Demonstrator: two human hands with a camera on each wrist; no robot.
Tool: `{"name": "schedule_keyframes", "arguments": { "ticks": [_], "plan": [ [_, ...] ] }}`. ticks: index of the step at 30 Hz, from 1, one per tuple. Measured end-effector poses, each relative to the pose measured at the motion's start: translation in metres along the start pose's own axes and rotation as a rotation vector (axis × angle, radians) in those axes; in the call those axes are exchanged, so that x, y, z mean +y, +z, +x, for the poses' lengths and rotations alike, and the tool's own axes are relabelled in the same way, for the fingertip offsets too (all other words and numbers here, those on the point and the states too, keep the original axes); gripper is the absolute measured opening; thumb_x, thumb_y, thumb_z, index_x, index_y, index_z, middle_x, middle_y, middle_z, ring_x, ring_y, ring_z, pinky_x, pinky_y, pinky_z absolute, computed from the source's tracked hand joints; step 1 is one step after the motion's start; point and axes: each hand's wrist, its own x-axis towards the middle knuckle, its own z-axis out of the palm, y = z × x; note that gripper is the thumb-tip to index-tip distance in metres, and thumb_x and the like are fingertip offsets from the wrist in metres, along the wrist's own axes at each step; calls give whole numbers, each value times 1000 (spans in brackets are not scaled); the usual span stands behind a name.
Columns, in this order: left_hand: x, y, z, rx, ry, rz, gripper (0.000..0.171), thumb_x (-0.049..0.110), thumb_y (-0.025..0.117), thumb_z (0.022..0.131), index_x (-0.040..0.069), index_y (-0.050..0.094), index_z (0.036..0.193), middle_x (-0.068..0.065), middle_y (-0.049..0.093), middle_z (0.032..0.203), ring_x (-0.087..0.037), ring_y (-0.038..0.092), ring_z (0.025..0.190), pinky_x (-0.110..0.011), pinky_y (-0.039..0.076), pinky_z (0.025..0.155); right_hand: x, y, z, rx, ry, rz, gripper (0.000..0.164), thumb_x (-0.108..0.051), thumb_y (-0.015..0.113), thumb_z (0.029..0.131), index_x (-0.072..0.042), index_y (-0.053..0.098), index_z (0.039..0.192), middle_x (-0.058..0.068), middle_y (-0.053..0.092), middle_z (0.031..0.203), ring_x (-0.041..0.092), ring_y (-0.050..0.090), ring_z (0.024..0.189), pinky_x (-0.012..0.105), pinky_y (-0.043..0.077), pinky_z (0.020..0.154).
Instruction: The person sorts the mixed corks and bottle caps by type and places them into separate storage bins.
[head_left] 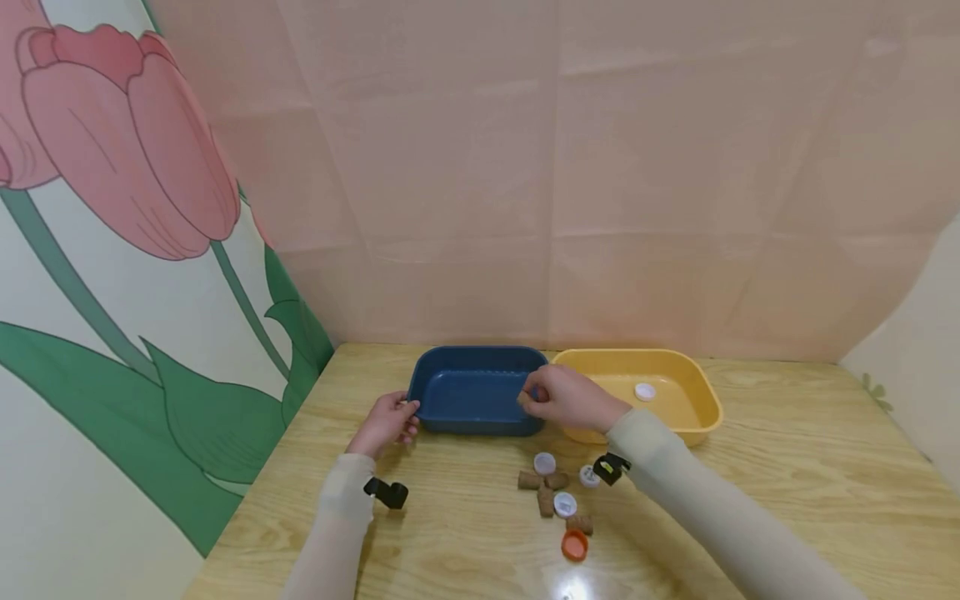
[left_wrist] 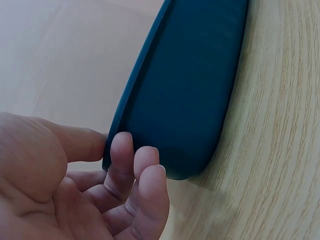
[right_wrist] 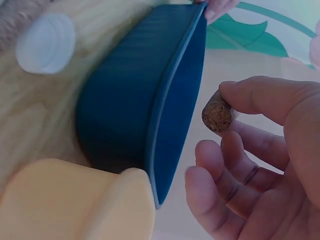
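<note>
My right hand (head_left: 566, 397) pinches a cork (right_wrist: 218, 114) between thumb and fingers, above the right end of the blue tray (head_left: 480, 427). With thumb and fingers on its rim, my left hand (head_left: 386, 423) grips the blue tray's left end; the left wrist view shows that hand (left_wrist: 115, 185) at the tray corner. Several corks (head_left: 546, 502) lie on the table in front of the trays. Among them are white bottle caps (head_left: 544, 463) and an orange cap (head_left: 574, 546).
A yellow tray (head_left: 708, 408) stands against the blue tray's right end, with one white cap (head_left: 645, 392) inside. The wooden table (head_left: 810, 467) meets a pink-draped wall (head_left: 450, 208) behind the trays. A tulip-painted wall (head_left: 210, 375) rises at the left.
</note>
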Motion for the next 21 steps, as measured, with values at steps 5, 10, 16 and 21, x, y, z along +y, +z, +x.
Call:
{"name": "schedule_keyframes", "arguments": {
  "ticks": [5,10,16,21],
  "plan": [
    [0,0,0,-9,6,-7,34,11,48,106,-7,48,135,-12,61,81,-15,55,62,-28,49,55,2,-2,21,-1,-10,-61,11,-20,68,95,-10,73,93,-9,39,51,7,30,45,26,37,55],
    [0,0,1,-17,10,-6,34,11,47,106,-7,48,135,-12,61,81,-15,55,63,-27,49,56,7,-2,40,-7,-14,-90,17,-19,67,95,-11,69,80,-9,34,52,7,24,46,25,27,51],
    [-2,0,1,-18,1,-6,32,12,47,106,-6,50,133,-13,61,83,-15,56,63,-26,49,55,13,2,63,-14,-9,-157,22,-20,68,94,-16,68,73,-9,48,57,8,35,47,26,33,51],
    [-2,1,1,-12,9,-20,31,10,48,106,-6,50,132,-13,60,81,-14,55,62,-26,48,54,17,6,81,-54,51,-207,21,-24,69,94,-17,71,75,-7,57,65,10,43,53,29,39,56]
  ]
}}
